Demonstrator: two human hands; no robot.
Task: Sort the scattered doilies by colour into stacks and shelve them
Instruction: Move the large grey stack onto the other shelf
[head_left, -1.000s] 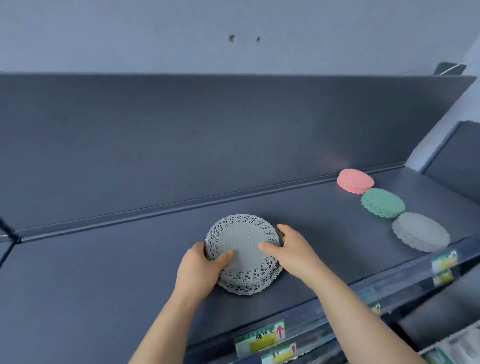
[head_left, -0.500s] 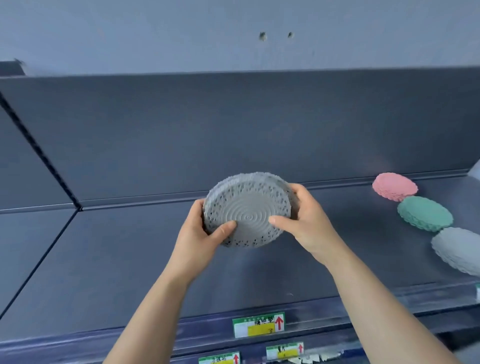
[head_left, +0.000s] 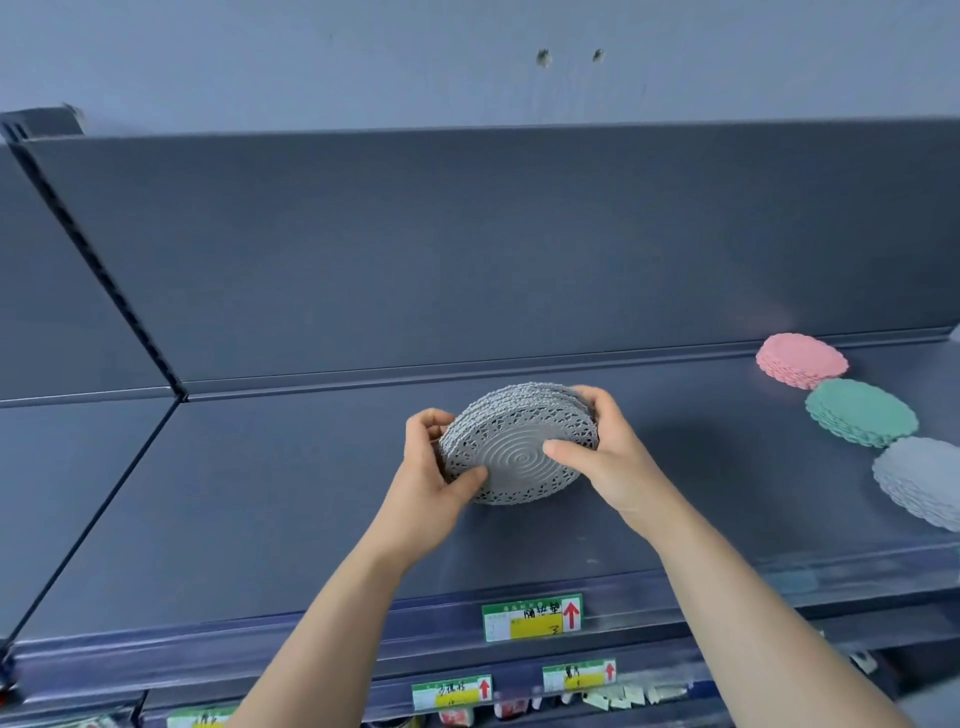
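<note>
A stack of grey lace doilies (head_left: 519, 444) with a spiral centre is tilted towards me, its lower edge near or touching the dark shelf (head_left: 260, 519). My left hand (head_left: 431, 467) grips its left side, thumb on the face. My right hand (head_left: 602, 452) holds its right side, fingers over the top rim. Along the shelf's right end lie three flat stacks: pink doilies (head_left: 800, 359), green doilies (head_left: 860, 410) and pale grey doilies (head_left: 922, 480), the last cut off by the frame edge.
The shelf's front rail carries a green and yellow price label (head_left: 532, 617). More labels (head_left: 579, 674) and small goods show on lower shelves. A slotted upright (head_left: 104, 280) divides this bay from the one to the left. The dark back panel (head_left: 467, 249) rises behind.
Both hands lifted the grey stack off the shelf, tilted it up, then brought it lower and further back on the shelf. The view swung left, so the three stacks sit further right.
</note>
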